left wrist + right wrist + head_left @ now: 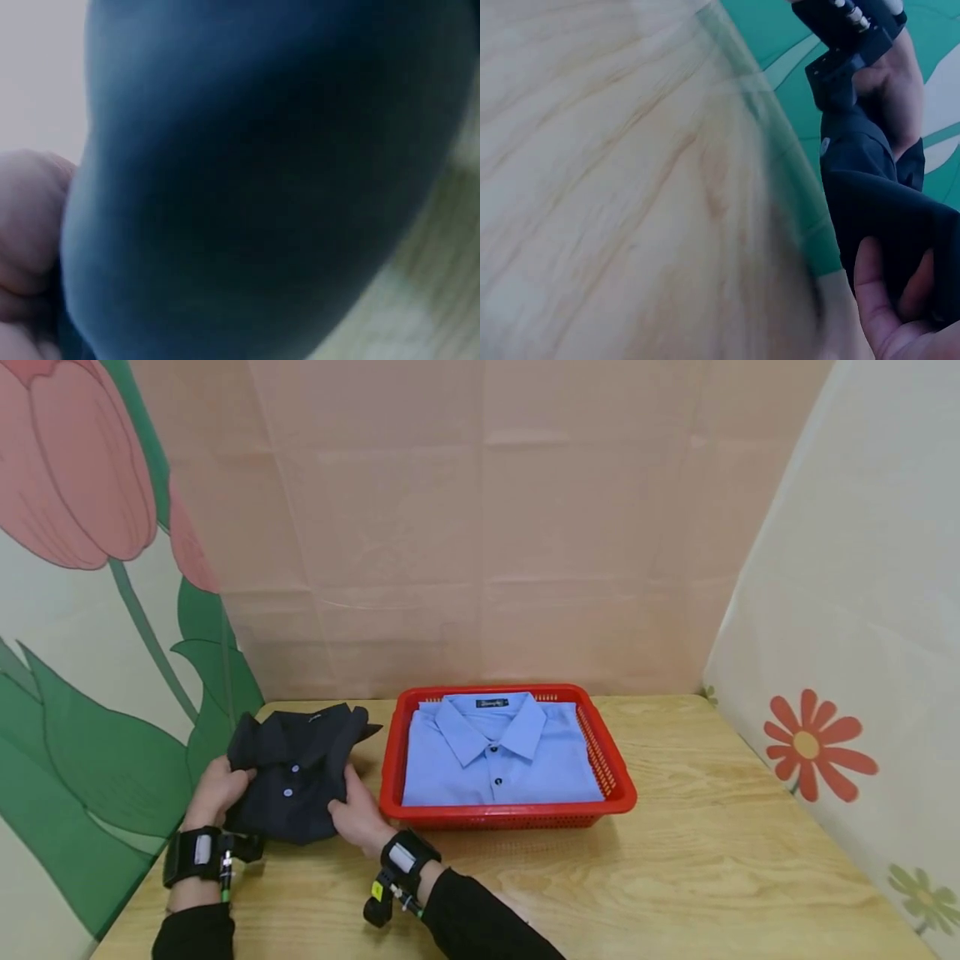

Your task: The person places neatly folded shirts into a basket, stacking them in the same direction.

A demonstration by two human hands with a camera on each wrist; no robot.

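Both hands, left hand (217, 789) and right hand (360, 814), grip folded dark shirt (296, 768), frame lower left; fold may slump if grip loosens.

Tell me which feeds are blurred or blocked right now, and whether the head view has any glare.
Head view: sharp, evenly lit, no glare; soft shadow under the red basket. Left wrist view: out of focus, nearly filled by the dark shirt, left hand a blur at the edge. Right wrist view: wooden table smeared in the foreground, right hand and shirt clearer.
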